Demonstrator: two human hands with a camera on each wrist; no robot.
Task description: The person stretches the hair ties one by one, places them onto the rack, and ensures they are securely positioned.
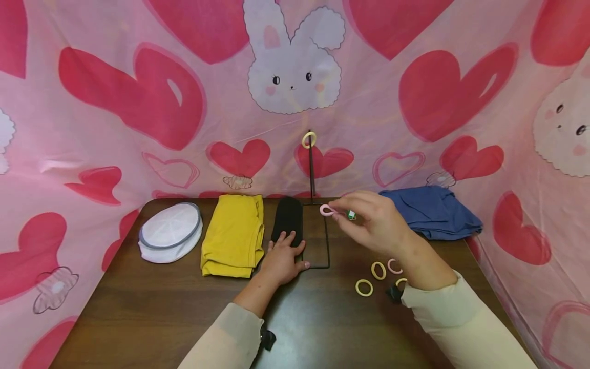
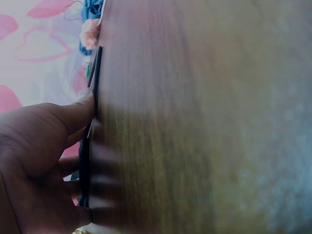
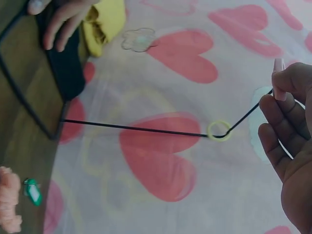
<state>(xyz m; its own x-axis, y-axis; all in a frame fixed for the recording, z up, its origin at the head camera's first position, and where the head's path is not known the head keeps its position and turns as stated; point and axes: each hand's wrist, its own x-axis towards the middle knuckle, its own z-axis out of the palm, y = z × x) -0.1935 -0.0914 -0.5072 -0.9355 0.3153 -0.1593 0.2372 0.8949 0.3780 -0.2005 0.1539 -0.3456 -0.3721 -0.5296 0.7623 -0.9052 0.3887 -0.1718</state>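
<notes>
My right hand [image 1: 373,221] pinches a pink hair tie [image 1: 326,210] at its fingertips, just right of a thin black wire stand [image 1: 311,169]. A yellow hair tie [image 1: 309,139] hangs on the stand's top hook, also visible in the right wrist view as a yellow ring [image 3: 219,130] on the rod. My left hand [image 1: 283,256] lies flat with straight fingers on a black cloth [image 1: 288,218] and on the stand's wire base [image 1: 322,266]. In the left wrist view its thumb [image 2: 78,109] touches the wire base [image 2: 96,73].
A white cap [image 1: 170,231] and a folded yellow cloth [image 1: 234,233] lie at the left, a blue cloth [image 1: 430,211] at the back right. Several loose yellow and pink hair ties [image 1: 379,270] lie by my right forearm. A small green tag [image 3: 32,191] lies beside a pink scrunchie [image 3: 7,204].
</notes>
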